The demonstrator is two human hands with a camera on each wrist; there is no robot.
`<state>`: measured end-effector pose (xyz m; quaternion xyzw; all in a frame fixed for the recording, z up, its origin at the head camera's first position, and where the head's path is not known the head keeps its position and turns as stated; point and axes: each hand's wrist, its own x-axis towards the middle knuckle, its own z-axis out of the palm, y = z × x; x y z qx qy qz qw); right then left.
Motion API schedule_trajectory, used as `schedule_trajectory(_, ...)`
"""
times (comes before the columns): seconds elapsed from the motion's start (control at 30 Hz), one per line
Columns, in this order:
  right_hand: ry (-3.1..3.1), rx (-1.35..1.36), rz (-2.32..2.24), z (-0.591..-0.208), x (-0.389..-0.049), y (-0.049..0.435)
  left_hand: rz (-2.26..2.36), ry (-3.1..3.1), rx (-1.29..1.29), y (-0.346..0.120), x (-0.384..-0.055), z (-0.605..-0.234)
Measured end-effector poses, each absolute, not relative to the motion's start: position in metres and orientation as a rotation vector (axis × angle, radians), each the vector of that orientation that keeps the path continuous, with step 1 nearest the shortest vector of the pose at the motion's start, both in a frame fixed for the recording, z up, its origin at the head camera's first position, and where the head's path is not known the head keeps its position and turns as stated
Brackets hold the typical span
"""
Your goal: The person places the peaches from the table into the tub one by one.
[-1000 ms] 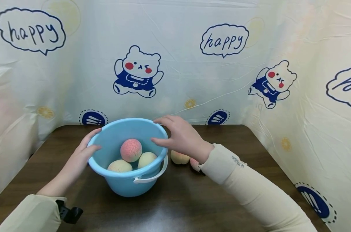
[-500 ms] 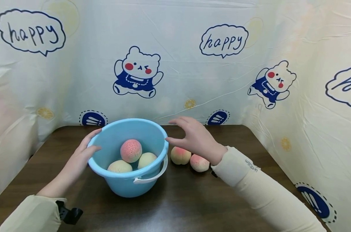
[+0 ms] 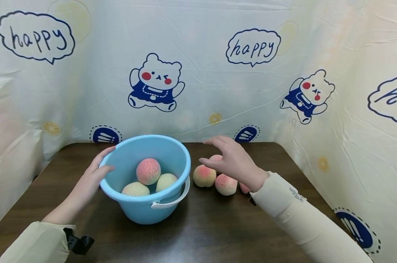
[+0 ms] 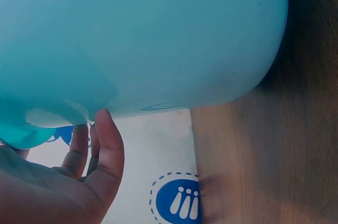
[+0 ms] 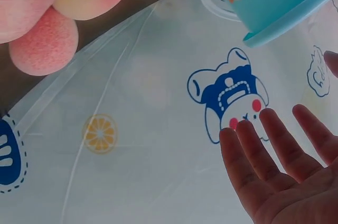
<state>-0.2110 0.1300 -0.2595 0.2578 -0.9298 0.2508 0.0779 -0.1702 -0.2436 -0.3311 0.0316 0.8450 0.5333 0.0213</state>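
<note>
"Bucket [image 3: 145, 213] first, and by the left hand [image 3: 95, 171] it is gripped at nine o'clock on the rim: thumb inside, fingers outside. Why there?"

"For steadiness, it would seem! With the wall pinched from that side, sliding on the bench [image 3: 218, 233] is probably prevented, and the mouth is left uncovered."

"And what is held within?"

"Three peach-like balls: a pink ball [image 3: 148, 171] near the middle, a pale ball [image 3: 135, 188] at seven o'clock and a second pale ball [image 3: 166, 181] at four. Perhaps they are kept bunched by the sloping wall."

"The white handle [image 3: 173, 203]?"

"Dropped outside at four o'clock, so the opening isn't crossed."

"Out to three o'clock now, where the right hand [image 3: 236, 160] is seen hovering, clear of the rim!"

"Nothing is grasped there; fingers and thumb are spread well apart, as is confirmed from the right wrist."

"And under it?"

"Loose peaches [image 3: 204, 176] are clustered on the bench, within easy reach of both bucket and hand. Some are partly hidden behind hand and sleeve [image 3: 280, 197], so the full count cannot be told."
</note>
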Motion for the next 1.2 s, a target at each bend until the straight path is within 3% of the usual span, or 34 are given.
schedule_trajectory(1.2, -2.793, 0.614, 0.712, -0.289, -0.204, 0.181, 1.671, 2.613, 0.115, -0.244, -0.171, -0.332)
